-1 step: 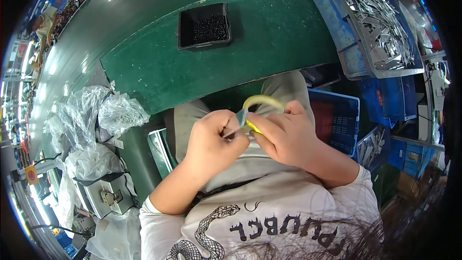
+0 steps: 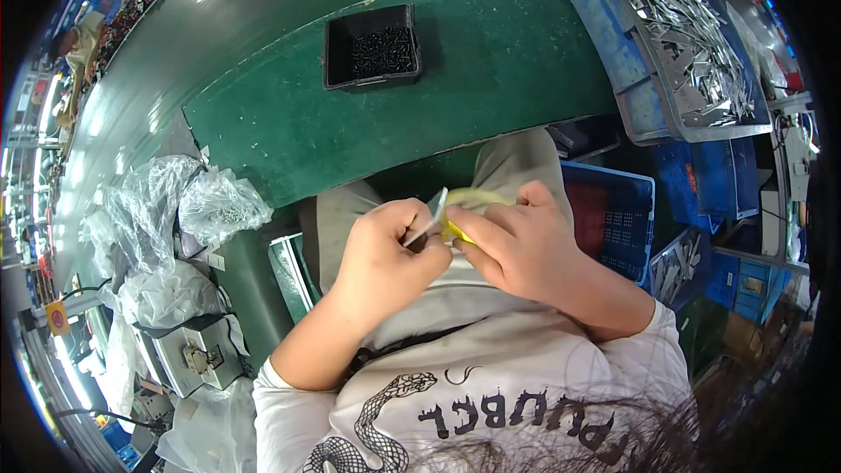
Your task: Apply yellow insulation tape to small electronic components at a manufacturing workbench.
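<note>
Both hands work close together over my lap, just below the edge of the green table (image 2: 491, 96). My left hand (image 2: 385, 258) pinches a thin silver metal strip (image 2: 435, 215) that points up between the hands. My right hand (image 2: 521, 245) grips a yellow ring-shaped piece, perhaps a roll of tape (image 2: 469, 201), pressed against the strip. The fingers hide most of the yellow piece.
A black tray of small dark screws (image 2: 372, 45) sits on the table ahead. A blue bin full of silver metal parts (image 2: 688, 52) stands at the right, with a blue crate (image 2: 613, 210) below it. Crumpled plastic bags (image 2: 184, 210) and a small grey device (image 2: 188, 355) lie at my left.
The yellow ring arched higher above the hands before; it now sits lower behind the fingers and the metal strip sticks up between the hands.
</note>
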Available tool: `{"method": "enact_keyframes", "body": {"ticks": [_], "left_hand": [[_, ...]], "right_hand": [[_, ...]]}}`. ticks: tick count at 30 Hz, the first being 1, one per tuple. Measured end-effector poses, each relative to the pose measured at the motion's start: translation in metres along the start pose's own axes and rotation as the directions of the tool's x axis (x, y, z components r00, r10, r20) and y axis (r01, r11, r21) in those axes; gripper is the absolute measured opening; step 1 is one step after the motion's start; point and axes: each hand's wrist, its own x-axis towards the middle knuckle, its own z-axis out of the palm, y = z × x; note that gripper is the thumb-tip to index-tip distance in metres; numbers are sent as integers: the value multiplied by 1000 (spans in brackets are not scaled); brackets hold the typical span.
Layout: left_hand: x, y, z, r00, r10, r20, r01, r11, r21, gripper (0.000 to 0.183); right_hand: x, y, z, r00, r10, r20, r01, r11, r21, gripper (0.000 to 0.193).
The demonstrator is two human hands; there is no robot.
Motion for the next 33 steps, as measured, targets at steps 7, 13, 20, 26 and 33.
{"method": "enact_keyframes", "body": {"ticks": [7, 13, 20, 26, 33], "left_hand": [[5, -11, -6, 921, -221, 322, 328, 883, -335, 6], [4, -7, -4, 842, -323, 432, 461, 846, -267, 9], [1, -4, -2, 880, -280, 384, 360, 920, -156, 8], [3, 0, -2, 878, -291, 379, 328, 944, -34, 8], [1, -10, 2, 891, -238, 387, 342, 912, -227, 5]], "right_hand": [[12, 6, -11, 983, 13, 182, -47, 982, 181, 17], [34, 8, -23, 795, 104, 598, -359, 875, 326, 11], [28, 13, -12, 797, 60, 600, -364, 841, 401, 19], [24, 17, -7, 815, 37, 578, -361, 812, 458, 20], [19, 14, -14, 844, 142, 517, -427, 762, 487, 9]]}}
